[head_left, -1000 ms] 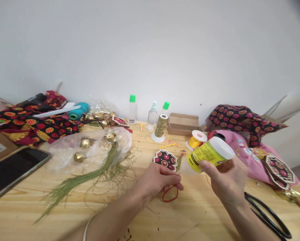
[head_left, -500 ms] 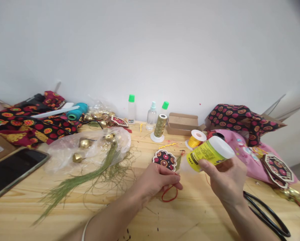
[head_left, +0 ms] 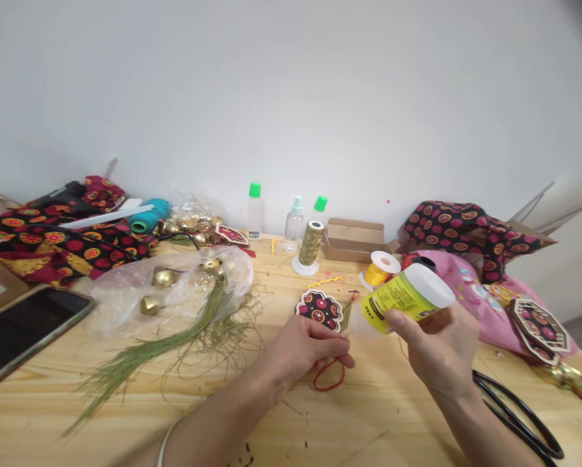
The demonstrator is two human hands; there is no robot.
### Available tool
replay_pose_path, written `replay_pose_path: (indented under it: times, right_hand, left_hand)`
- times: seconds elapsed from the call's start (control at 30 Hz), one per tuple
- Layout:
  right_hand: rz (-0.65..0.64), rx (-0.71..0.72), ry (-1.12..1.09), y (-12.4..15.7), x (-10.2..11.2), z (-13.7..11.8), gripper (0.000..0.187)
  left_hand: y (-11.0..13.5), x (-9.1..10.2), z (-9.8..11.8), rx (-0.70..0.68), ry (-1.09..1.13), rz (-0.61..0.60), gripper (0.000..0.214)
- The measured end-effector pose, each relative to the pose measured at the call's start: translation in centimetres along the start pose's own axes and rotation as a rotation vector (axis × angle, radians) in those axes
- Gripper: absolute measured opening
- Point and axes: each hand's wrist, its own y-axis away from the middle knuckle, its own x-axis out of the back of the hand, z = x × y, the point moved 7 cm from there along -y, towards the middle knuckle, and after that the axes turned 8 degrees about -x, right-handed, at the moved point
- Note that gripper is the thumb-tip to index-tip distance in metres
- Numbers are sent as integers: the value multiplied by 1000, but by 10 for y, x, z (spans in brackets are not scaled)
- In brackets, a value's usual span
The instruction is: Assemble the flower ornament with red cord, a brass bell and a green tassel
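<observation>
My right hand (head_left: 439, 350) grips a yellow-green glue bottle (head_left: 405, 297) with a white base, tilted so its nozzle end points left and down. That end hangs beside a small flower-shaped patterned ornament (head_left: 320, 307) lying on the wooden table (head_left: 126, 421). My left hand (head_left: 303, 350) rests on the table with its fingers pinched on a red cord loop (head_left: 330, 376) just below the ornament. A short green tassel (head_left: 347, 311) lies next to the ornament.
A phone (head_left: 23, 331) lies at the left. A plastic bag with gold bells (head_left: 169, 285) and long green tassel threads (head_left: 164, 344) sit left of centre. Small bottles (head_left: 295, 224), thread spools (head_left: 312, 245), a cardboard box (head_left: 356, 239) stand behind. Black scissors (head_left: 519, 415) and patterned fabric (head_left: 466, 237) are right.
</observation>
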Motion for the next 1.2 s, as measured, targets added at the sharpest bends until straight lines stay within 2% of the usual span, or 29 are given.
replay_pose_path:
  times: [0.4,0.6,0.97,1.07,1.2]
  right_hand:
    - [42,-1,-41,-2,7,3,36]
    - [-12,-19,-73,-1,2,6,37]
    - [-43,37,6,-1,-2,0,37]
    - [11,-4,-70,-4,1,5,34]
    - [144,-156,-338,-16,11,22,20]
  left_hand:
    - [1,0,3,12,9,9,26]
    - [0,-1,2,1,-7,-10,26]
    - [0,-1,1,-14,-25,-7,23]
    - [0,-1,1,-24,-18,-9,23]
    - [-1,0,-2,-30,-18,-15,21]
